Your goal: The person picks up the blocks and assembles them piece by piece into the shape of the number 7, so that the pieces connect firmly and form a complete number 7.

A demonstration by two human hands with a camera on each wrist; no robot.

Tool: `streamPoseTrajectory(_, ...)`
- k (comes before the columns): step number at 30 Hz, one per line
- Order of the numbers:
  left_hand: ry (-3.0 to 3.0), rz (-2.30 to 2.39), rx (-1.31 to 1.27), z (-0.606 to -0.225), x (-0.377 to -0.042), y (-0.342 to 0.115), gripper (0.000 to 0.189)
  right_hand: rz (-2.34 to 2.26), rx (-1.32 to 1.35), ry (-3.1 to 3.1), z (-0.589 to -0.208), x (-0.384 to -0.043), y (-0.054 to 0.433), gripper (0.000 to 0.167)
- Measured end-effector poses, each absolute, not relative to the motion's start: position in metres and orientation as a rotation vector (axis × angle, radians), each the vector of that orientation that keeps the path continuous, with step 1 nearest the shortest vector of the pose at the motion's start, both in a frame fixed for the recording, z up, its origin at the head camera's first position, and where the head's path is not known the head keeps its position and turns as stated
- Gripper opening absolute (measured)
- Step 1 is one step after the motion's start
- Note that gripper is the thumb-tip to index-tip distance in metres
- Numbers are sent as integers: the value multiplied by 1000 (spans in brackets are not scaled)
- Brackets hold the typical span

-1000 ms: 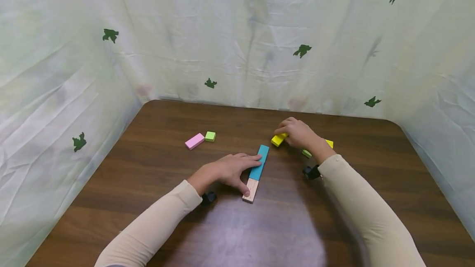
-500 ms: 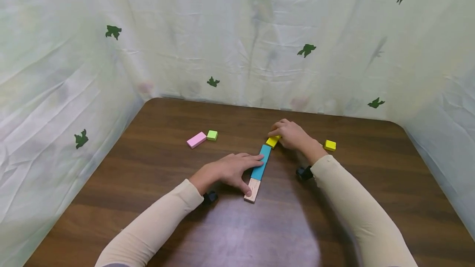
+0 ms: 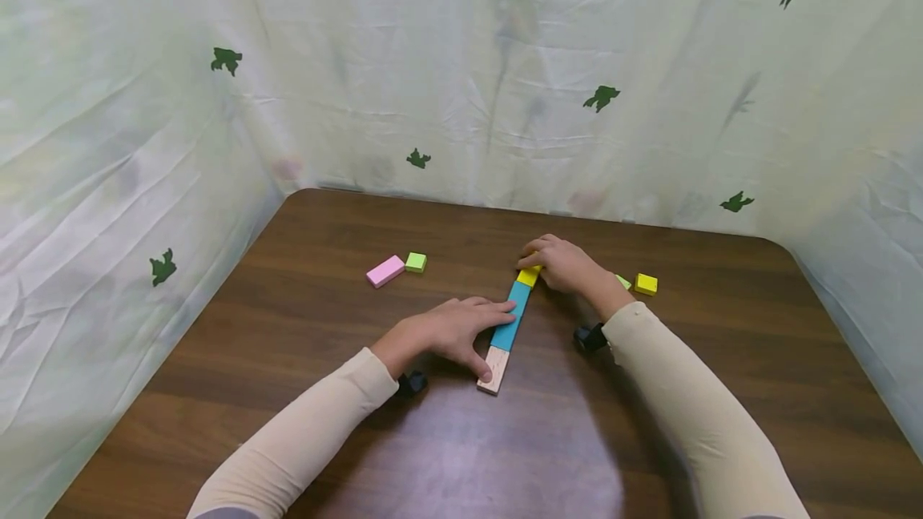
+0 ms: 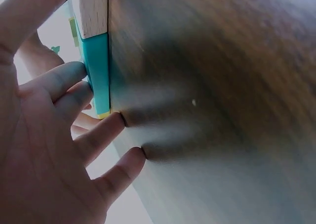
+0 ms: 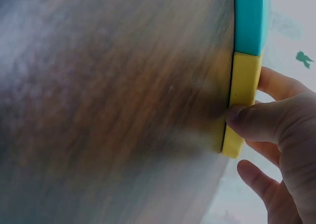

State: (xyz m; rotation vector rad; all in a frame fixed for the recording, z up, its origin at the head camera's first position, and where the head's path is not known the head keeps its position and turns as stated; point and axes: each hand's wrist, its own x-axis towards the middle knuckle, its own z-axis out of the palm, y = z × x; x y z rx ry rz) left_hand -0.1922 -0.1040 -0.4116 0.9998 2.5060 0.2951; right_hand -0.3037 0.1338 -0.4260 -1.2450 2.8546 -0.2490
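A plain wooden block (image 3: 496, 371), a blue block (image 3: 509, 325) and a yellow block (image 3: 530, 275) lie end to end in one line on the table. My left hand (image 3: 454, 331) has its thumb on the plain block and two fingertips touching the blue one. Its other fingers (image 4: 101, 140) are spread, their tips at the table. At the far end my right hand (image 3: 566, 263) pinches the yellow block, whose end meets the blue block (image 5: 249, 21) in the right wrist view. The right thumb (image 5: 254, 121) lies along the yellow block's near side.
A pink block (image 3: 385, 271) and a small green block (image 3: 416, 263) lie at the back left of the brown table (image 3: 303, 263). To the right are a small yellow block (image 3: 646, 284) and a green piece (image 3: 623, 282), partly behind the right wrist. A pale curtain (image 3: 461, 86) encloses the table.
My right hand has brought the yellow block left to the blue block's far end and turned it into line. The left hand has kept its place on the plain and blue blocks.
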Motion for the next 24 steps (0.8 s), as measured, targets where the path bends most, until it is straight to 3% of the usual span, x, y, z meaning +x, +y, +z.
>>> streamPoseTrajectory(24,2497,257,973,-408,-191,-99,94,-265,-1281,2849,-427,-303,134,43)
